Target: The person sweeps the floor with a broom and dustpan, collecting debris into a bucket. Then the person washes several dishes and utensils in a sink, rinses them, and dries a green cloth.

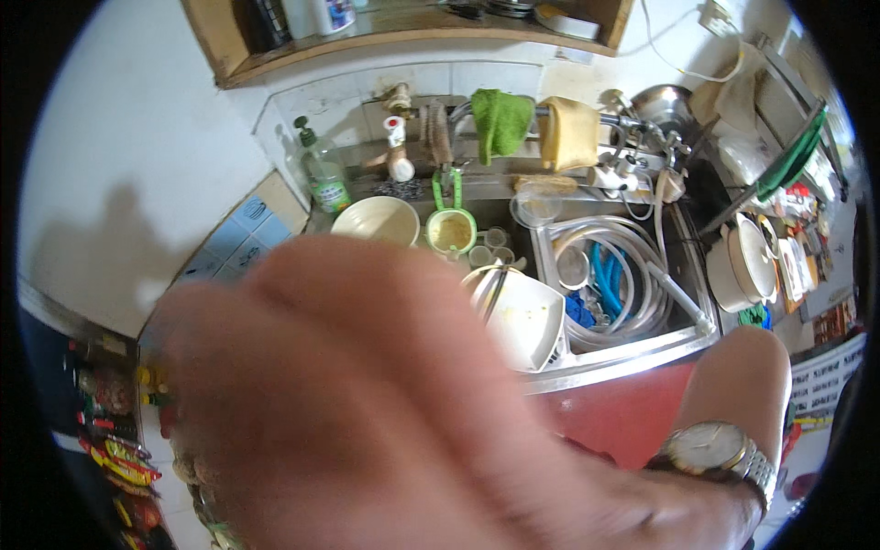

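My right hand [371, 385], blurred and very close to the camera, covers the lower middle of the view. It comes in from the right, with a metal-band wristwatch [715, 447] on the wrist; its fingers are too unclear to read. My left hand is out of view. Behind the hand is a metal sink. A square white dish [529, 320] with dark chopsticks on it lies in the sink's left basin, near a cream bowl [378, 218], a green-rimmed strainer [451, 232] and several small clear cups [495, 238]. A coiled clear hose [636, 240] fills the right basin.
A green cloth [502, 124] and a yellow cloth [570, 134] hang on the pipe below a wooden shelf [412, 38]. A pump soap bottle [325, 172] stands at the back left, beside the tap [397, 148]. White pots [742, 265] stand right of the sink.
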{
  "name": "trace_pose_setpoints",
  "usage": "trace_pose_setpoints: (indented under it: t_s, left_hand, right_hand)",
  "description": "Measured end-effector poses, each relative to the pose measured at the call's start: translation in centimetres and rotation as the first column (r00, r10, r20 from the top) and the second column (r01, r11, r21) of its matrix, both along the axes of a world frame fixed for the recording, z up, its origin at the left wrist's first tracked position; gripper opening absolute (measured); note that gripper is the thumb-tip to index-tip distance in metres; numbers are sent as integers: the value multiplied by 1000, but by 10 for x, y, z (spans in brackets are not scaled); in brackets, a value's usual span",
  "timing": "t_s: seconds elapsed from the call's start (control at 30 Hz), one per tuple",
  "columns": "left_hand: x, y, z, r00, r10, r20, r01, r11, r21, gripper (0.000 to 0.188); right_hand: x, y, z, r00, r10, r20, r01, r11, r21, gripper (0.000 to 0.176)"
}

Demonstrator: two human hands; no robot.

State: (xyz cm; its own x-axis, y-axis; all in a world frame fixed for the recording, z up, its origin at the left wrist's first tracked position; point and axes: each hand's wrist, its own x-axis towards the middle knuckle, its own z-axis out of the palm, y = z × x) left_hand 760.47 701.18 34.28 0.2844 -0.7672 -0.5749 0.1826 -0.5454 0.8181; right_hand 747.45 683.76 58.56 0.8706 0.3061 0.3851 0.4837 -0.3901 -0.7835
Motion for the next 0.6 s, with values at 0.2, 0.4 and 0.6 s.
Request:
trace_pose_setpoints:
  t_s: [0.2,0.4,0.6]
  left_hand:
    - [-8,7,31,998,30,62,-30,1000,1,30]
    - [1,-14,7,989,-122,82,129,988,-82,28]
    - [-1,1,27,990,-5,140,14,998,-61,26]
  right_hand:
    - [13,7,5,990,137,34,-138,990,13,43]
    - [-8,-11,9,999,-11,-48,11,1000,-4,41]
    - [5,-18,27,998,-60,-7,60,995,76,42]
